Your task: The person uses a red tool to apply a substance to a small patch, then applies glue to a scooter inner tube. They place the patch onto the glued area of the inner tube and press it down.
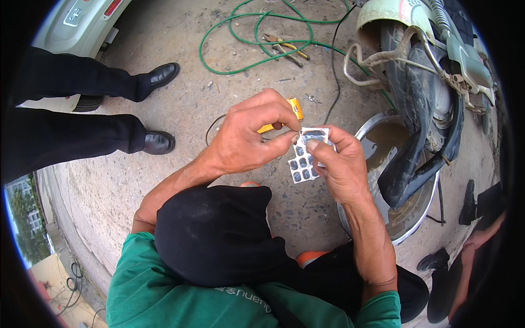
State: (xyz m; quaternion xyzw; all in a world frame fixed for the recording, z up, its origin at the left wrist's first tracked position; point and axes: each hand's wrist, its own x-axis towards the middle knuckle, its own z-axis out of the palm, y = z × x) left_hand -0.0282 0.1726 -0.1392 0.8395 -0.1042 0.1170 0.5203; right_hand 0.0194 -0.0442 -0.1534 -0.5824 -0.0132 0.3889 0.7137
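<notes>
The left hand (246, 136) pinches the top corner of a sheet of tyre patches (305, 158) between thumb and forefinger, while the right hand (339, 164) grips the sheet from the side, held above the concrete ground (164, 180). Most patches sit unpeeled on the sheet, so patching seems barely begun; the inner tube (415, 158) lies in a metal basin (372, 126) just beside

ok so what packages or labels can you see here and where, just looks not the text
Patch sheet: held between both hands at picture centre, pale backing with rows of small dark rounded patches; left hand pinches its top corner, right hand holds it from the side.
Small box: orange-yellow, flat, partly hidden behind the left hand.
Plate: pale rectangle on the white vehicle, top left.
Shirt print: pale lettering on green fabric, bottom edge.
</notes>
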